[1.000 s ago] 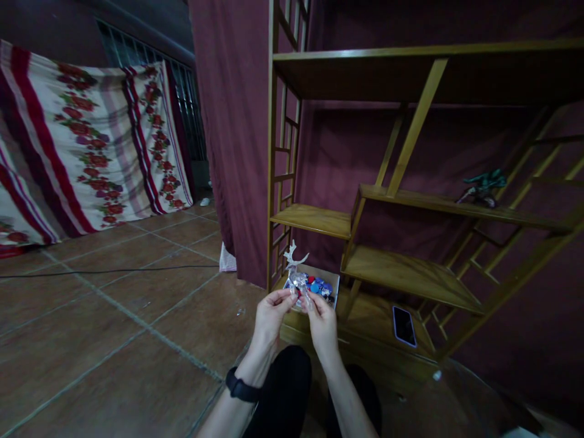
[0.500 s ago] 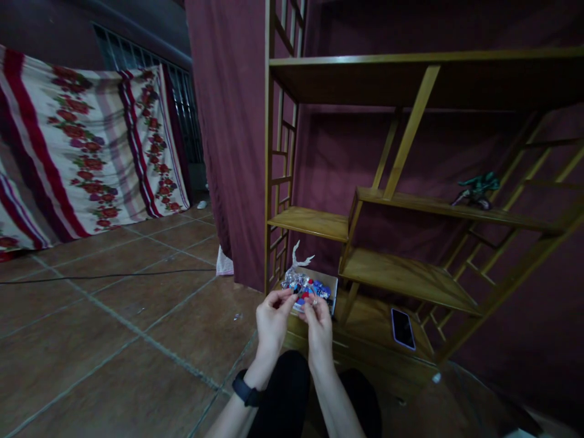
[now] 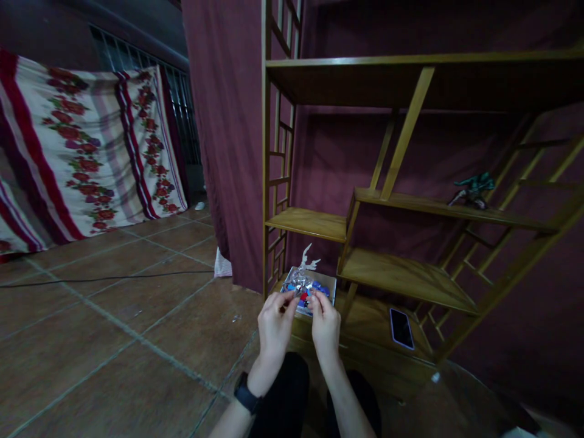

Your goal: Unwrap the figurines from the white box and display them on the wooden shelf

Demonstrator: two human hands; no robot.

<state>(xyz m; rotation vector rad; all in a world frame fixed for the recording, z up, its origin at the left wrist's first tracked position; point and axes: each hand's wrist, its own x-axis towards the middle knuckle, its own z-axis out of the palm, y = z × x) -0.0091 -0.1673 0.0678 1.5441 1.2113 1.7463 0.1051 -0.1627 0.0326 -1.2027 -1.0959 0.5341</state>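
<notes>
Crinkled clear plastic wrapper (image 3: 301,278) shows at and just beyond my fingertips, a pale, forked strip (image 3: 309,258) sticking up from it. My left hand (image 3: 275,325) pinches its near left edge between thumb and fingers; a dark watch is on that wrist. Close by on the right, my right hand (image 3: 325,325) is also closed in a pinch at the wrapper; the exact grip is too small to see clearly. Behind and below the fingers stands a shallow white box (image 3: 331,291) with blue, red and purple small pieces (image 3: 320,288), partly hidden by my hands.
Around the box rises a wooden shelf unit (image 3: 306,222). A phone (image 3: 401,328) lies on its low board at the right, and a green figurine (image 3: 474,188) stands higher up. Left are a purple curtain (image 3: 228,152), a floral blanket (image 3: 91,152) and a black cable (image 3: 114,278) on the tiled floor.
My hands have moved slightly apart, the right one going right. The wrapper and its pale strip have shifted right and a little down over the box.
</notes>
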